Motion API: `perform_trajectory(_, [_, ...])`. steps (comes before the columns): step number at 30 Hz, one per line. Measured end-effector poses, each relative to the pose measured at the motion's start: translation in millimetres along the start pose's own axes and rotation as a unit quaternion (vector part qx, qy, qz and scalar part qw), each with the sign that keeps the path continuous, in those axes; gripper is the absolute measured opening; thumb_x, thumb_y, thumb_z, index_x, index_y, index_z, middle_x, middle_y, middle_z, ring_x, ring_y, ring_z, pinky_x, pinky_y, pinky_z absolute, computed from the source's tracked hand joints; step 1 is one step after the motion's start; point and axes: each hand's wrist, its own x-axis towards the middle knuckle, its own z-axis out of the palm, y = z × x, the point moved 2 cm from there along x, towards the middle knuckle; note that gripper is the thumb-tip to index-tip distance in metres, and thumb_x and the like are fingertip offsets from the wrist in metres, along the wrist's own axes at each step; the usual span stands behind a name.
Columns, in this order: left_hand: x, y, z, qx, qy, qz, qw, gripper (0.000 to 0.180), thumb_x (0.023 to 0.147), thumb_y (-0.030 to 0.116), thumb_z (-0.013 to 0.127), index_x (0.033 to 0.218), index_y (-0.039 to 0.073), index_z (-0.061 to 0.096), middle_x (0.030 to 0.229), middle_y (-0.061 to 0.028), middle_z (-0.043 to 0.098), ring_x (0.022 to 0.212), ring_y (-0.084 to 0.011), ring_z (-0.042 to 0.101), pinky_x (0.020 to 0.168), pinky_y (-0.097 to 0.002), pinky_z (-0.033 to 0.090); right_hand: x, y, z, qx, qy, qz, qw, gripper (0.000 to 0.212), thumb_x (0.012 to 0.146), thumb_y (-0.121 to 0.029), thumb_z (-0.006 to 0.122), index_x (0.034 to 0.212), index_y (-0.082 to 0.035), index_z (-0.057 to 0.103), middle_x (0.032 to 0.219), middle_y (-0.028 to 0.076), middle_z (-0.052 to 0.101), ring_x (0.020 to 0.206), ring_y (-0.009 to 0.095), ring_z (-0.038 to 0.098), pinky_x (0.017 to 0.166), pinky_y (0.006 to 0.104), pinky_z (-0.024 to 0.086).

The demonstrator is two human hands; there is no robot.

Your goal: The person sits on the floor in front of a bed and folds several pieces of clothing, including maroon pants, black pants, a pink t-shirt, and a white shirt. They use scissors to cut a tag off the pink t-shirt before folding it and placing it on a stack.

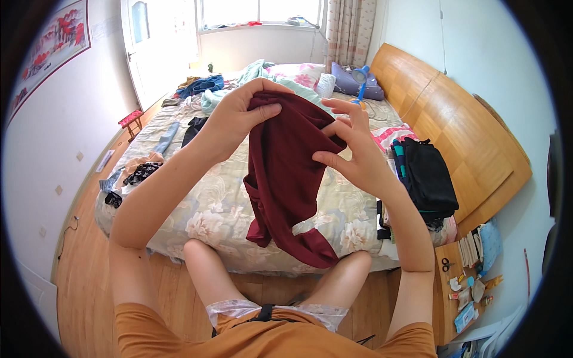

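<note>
Your left hand (239, 119) pinches the dark red garment (286, 161) by its top; your right hand (359, 149) touches its side, fingers partly spread; whether it grips, I cannot tell. The garment hangs above the flowered bed (209, 197).

A person's left hand (243, 113) and right hand (361, 154) hold up a dark red garment (286, 173) at the frame's center, above a flowered bedspread (206, 224), with folded black clothes (425, 173) stacked at right.

Dark maroon garment (289, 170), gathered on top, hanging in loose folds, over floral bedspread (209, 227)
</note>
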Motion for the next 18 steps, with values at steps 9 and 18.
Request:
perform_trajectory(9, [-5.0, 3.5, -1.2, 0.001, -0.019, 0.02, 1.0, 0.025, 0.093, 0.001, 0.055, 0.118, 0.002, 0.058, 0.112, -0.0057, 0.062, 0.106, -0.0132, 0.058, 0.095, -0.0268, 0.046, 11.0, -2.9, -20.5, -0.006, -0.178, -0.058, 0.982, 0.037, 0.081, -0.033, 0.076, 0.095, 0.0, 0.066, 0.134, 0.014, 0.047, 0.123, 0.035, 0.039, 0.102, 0.0438, 0.038])
perform_trajectory(18, [9.5, 17.7, -18.7, 0.158, -0.021, 0.053, 0.986, 0.033, 0.095, 0.017, 0.061, 0.123, 0.002, 0.058, 0.112, -0.0069, 0.064, 0.105, -0.0143, 0.058, 0.094, -0.0283, 0.046, 55.7, -10.8, -62.1, -0.257, -0.181, -0.055, 0.948, 0.047, 0.083, -0.044, 0.07, 0.095, 0.002, 0.071, 0.102, 0.019, 0.064, 0.093, 0.035, 0.062, 0.084, 0.0417, 0.05])
